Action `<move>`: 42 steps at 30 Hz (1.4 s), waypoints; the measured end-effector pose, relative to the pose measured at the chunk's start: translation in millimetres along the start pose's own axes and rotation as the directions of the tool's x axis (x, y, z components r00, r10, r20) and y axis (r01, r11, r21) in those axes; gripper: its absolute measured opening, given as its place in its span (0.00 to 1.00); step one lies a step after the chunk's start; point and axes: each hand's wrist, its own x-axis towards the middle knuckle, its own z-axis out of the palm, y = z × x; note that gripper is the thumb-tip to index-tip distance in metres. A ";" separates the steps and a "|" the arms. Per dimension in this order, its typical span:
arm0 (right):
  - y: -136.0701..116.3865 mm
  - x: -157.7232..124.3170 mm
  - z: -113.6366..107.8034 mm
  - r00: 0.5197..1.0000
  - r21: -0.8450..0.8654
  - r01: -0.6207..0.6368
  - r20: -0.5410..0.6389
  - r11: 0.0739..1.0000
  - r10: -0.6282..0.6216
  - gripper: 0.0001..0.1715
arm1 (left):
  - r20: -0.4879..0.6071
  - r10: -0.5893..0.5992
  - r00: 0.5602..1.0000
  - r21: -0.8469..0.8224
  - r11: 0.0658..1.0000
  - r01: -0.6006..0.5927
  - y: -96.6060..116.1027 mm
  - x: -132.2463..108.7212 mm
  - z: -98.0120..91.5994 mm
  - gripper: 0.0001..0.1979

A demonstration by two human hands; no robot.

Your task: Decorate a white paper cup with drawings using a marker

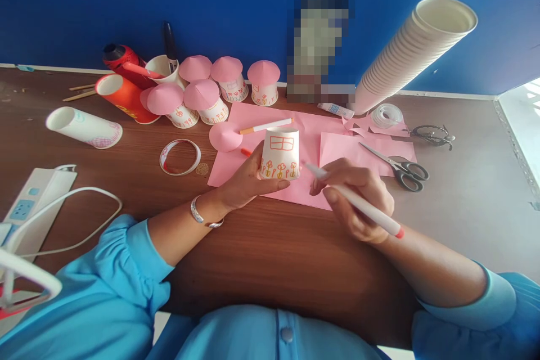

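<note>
My left hand (248, 180) holds a white paper cup (280, 153) upside down, thumb at its lower edge. The cup carries a drawn red window and a row of red flowers with green-yellow stems. In my right hand (358, 197) is a white felt-tip pen (366, 206) with a red end; its tip points at the cup's right side, a little apart from it. Under both hands lie pink paper sheets (240, 180). Behind the cup rest an orange-capped marker (266, 126) and a pink paper cone (225, 136). A red cap (246, 152) shows partly beside my left hand.
Several cups with pink cone roofs (202, 94) stand at the back left, near a red cup (126, 98). Scissors (400, 169), clear tape (387, 116) and a tall leaning cup stack (415, 56) are on the right. A tape roll (180, 157) and power strip (31, 208) lie left.
</note>
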 end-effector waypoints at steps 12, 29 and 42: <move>17.9 0.9 -1.3 0.996 -0.136 -0.085 -0.010 0.987 0.084 0.30 | -0.014 0.002 1.000 -0.057 0.998 -0.003 -3.8 1.8 -3.6 0.35; 24.5 -0.7 8.1 0.999 -0.177 -0.031 0.034 0.984 0.038 0.41 | 0.178 -0.019 0.984 0.065 0.998 0.008 1.2 -1.9 -4.5 0.31; 8.9 1.9 -7.4 0.999 -0.051 -0.034 -0.044 0.998 0.032 0.21 | 0.025 -0.033 0.999 0.010 0.999 0.032 -7.8 0.3 -4.9 0.32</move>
